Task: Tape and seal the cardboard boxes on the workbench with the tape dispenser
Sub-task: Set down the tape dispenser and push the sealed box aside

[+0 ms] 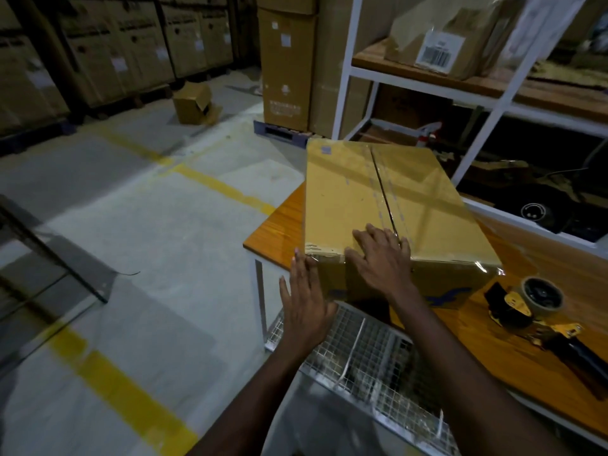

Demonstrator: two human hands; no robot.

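Note:
A brown cardboard box (355, 192) lies on the orange wooden workbench (279, 225), its top flaps closed with clear tape along the centre seam and over the near edge. My right hand (381, 258) rests flat on the box's near top edge, fingers spread across the tape. My left hand (304, 307) presses flat against the box's near left side, at the corner. The tape dispenser (539, 311), yellow and black with a roll of brown tape, lies on the workbench to the right of the box, untouched.
A wire mesh basket (362, 350) hangs under the workbench's near edge. A white-framed shelf (493, 103) with a wrapped parcel (447, 37) stands behind. Stacked cartons (289, 70) and a small open box (194, 103) stand on the concrete floor with yellow lines at left.

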